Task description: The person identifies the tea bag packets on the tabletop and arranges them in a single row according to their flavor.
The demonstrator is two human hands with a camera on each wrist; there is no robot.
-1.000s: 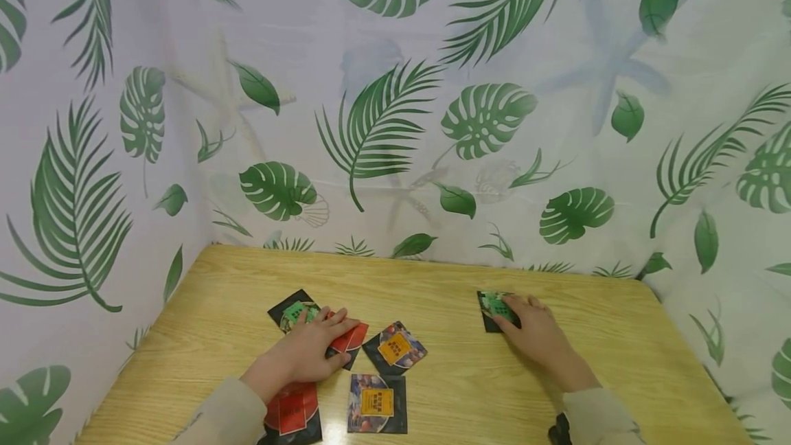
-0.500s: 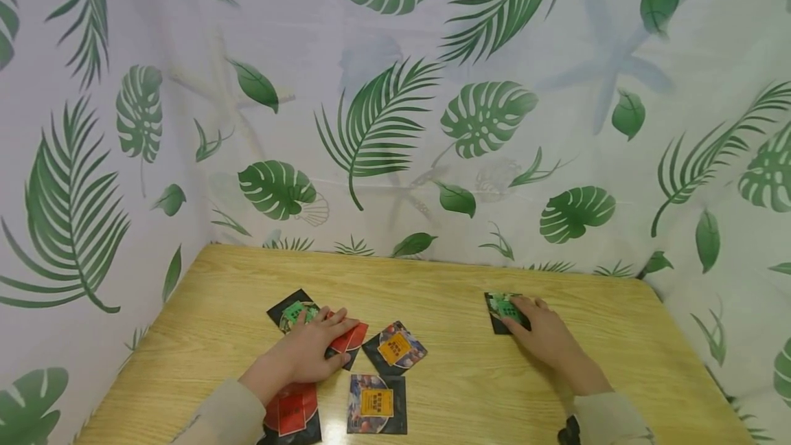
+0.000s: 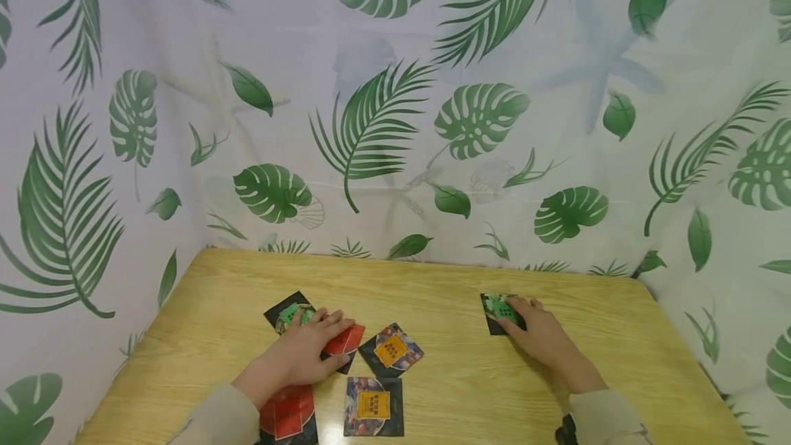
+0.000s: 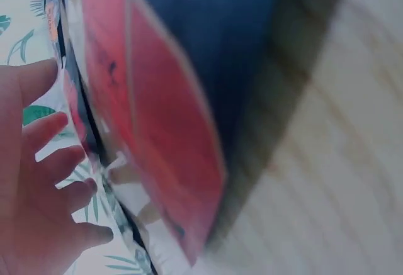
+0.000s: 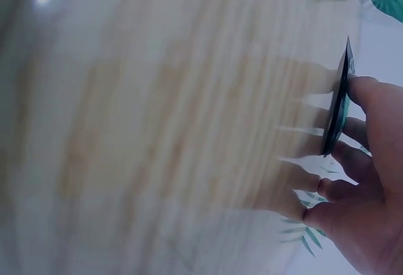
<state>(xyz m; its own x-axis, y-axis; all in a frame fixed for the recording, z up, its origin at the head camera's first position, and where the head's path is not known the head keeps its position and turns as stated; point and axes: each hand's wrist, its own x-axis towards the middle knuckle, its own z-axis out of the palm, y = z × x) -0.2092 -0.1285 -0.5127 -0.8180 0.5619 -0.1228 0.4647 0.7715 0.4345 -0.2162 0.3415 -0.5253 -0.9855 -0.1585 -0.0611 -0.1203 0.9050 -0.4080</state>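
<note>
My left hand (image 3: pixel 299 356) rests with spread fingers across a red and black packet (image 3: pixel 346 340), covering part of it. Its fingertips also reach a green-labelled black packet (image 3: pixel 290 313) on the far side. Below the wrist, another red and black packet (image 3: pixel 290 417) is partly hidden; a red packet (image 4: pixel 164 111) looms large in the left wrist view. On the right, my right hand (image 3: pixel 544 335) touches a second green-labelled packet (image 3: pixel 494 306). From the right wrist view, thumb and fingertips press on that packet (image 5: pixel 339 111), which lies flat, with other fingertips down at the table.
Two packets with orange-yellow labels lie right of my left hand: a tilted one (image 3: pixel 392 350) and a straighter one (image 3: pixel 373 406) nearer me. The wood-grain table (image 3: pixel 432 280) meets a leaf-printed curtain (image 3: pixel 395 225) at the back and sides.
My right hand has slid slightly rightward along with the green-labelled packet under it, then stayed put. The left hand has kept its place. The head view has shifted a little.
</note>
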